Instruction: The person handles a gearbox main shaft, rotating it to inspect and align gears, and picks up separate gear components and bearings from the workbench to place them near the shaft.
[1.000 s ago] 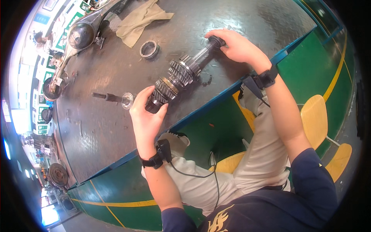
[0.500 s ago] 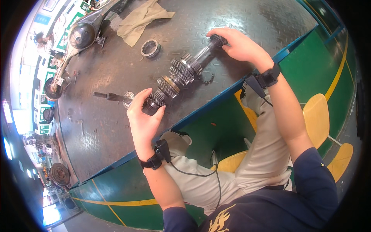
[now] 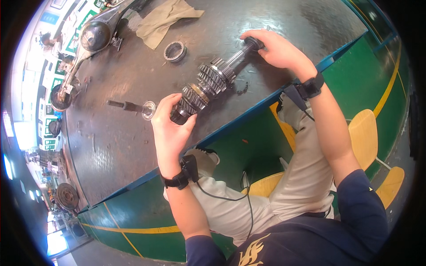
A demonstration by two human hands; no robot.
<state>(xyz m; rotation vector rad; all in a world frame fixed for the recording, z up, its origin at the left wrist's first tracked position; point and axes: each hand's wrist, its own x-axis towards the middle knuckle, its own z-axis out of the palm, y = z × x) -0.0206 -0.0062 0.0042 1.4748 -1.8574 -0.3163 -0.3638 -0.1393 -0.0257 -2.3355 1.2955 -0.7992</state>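
Checker-plate steel bench top [image 3: 120, 146] is extending across the work area, its blue edge [image 3: 262, 110] running diagonally past the seated person's knees. Green floor [image 3: 253, 135] is showing below, with a yellow chair [image 3: 361, 133] standing at the right.

Gear shaft assembly [image 3: 215, 77] is lying diagonally over the plate near that edge, its lower end pointing toward the person's left. The right hand [image 3: 277, 48] is gripping the end collar [image 3: 253, 43] at the upper end, fingers curling over it. The left hand [image 3: 168, 124] is holding the lower end, thumb and fingers bending around opposite sides of it.

Compared with half a second ago, the main change is occurring at this lower end. A helical gear [image 3: 190, 101] was then standing apart from the brass-coloured ring [image 3: 199, 91]; now it is sitting close against the ring, with the left hand following it slightly up the shaft. The right hand is keeping its grip on the collar.

A toothed ring [image 3: 175, 52] is resting beyond the assembly, near a crumpled cloth [image 3: 166, 24]. A splined shaft [image 3: 126, 106] is lying left of the left hand, beside a bearing-like ring [image 3: 148, 110]. Both are remaining in place.
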